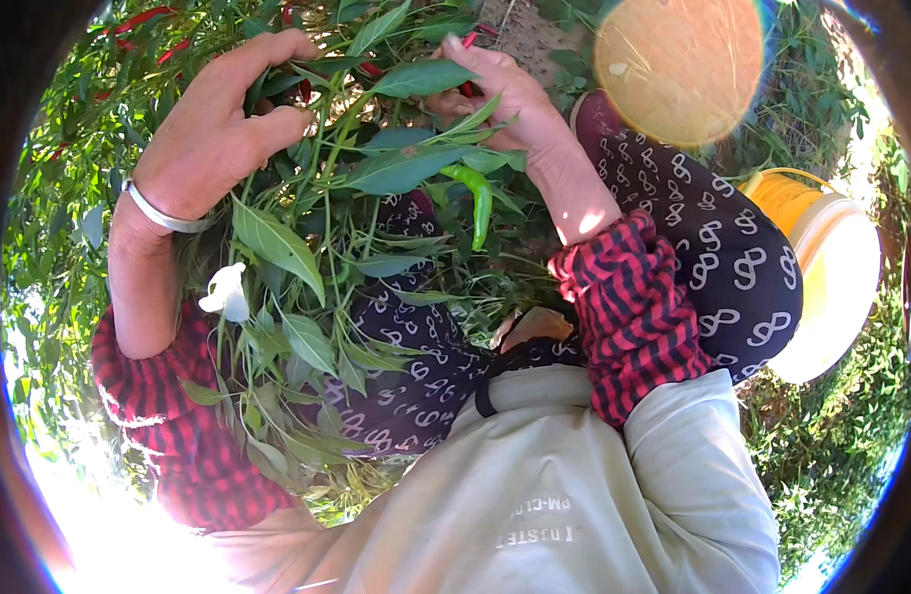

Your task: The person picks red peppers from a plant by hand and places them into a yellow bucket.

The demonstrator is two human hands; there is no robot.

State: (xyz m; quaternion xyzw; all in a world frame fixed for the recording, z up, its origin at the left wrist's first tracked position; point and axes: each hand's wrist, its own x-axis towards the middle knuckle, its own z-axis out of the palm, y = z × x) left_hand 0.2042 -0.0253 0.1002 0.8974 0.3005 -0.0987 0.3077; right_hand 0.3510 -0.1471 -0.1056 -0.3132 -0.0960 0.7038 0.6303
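Observation:
A chili pepper plant (pixel 337 141) with broad green leaves stands before me, its branches running between my hands and over my lap. My left hand (pixel 210 126), a pale bangle on its wrist, curls about the upper branches. Its thumb touches a stem, and leaves hide some fingers, so its grip is unclear. Between its thumb and forefinger a red chili (pixel 305 90) shows. At the plant's right side, my right hand (pixel 511 96) is closed on a red chili (pixel 469 40) that pokes out past the thumb. Below that hand hangs a curved green chili (pixel 476 204).
A yellow bucket (pixel 786 194) with a pale rim lies tilted beside my right knee (pixel 760 275). More chili plants with red fruit (pixel 140 18) crowd the left. A white flower or scrap (pixel 227 292) rests among the lower leaves. Bare soil (pixel 533 37) shows at the top.

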